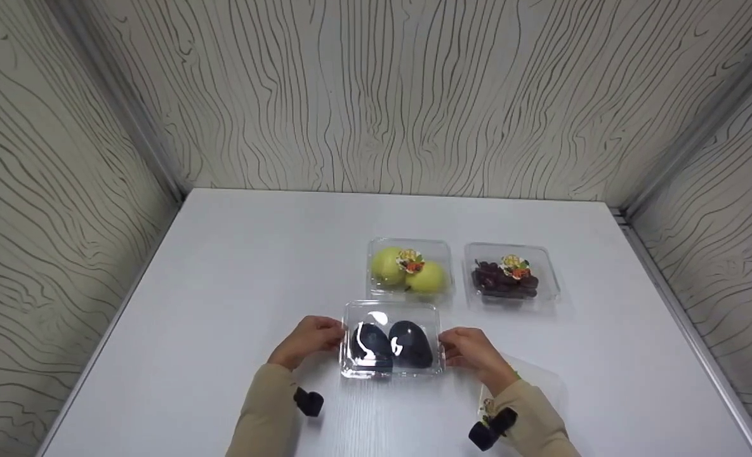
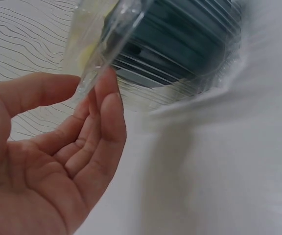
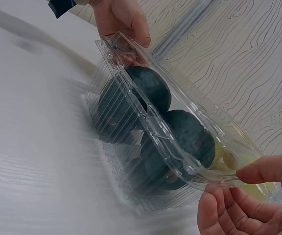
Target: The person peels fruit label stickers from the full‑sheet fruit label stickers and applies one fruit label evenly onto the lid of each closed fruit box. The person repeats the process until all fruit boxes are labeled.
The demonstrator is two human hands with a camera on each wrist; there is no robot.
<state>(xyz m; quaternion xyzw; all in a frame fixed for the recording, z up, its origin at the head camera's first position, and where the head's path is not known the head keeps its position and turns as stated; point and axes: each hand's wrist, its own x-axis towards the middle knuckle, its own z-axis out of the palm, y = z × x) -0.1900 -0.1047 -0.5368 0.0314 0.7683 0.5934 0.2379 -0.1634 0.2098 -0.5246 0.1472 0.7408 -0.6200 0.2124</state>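
A clear plastic clamshell box holds two dark green, egg-shaped fruits; its lid is closed and reflects light. My left hand pinches the box's rim at its left end, thumb on top and fingers beneath, as the left wrist view shows. At the opposite end, my right hand pinches the same rim between thumb and fingers. In the right wrist view, the dark fruits show through the ribbed sides. Whether the box's base touches the table, I cannot tell.
Just behind, a clear box with two yellow-green fruits bears a round fruit sticker. To its right stands a similar stickered box with dark red grapes. A pale sheet with stickers lies partly under my right forearm. Wood-patterned walls surround the white table.
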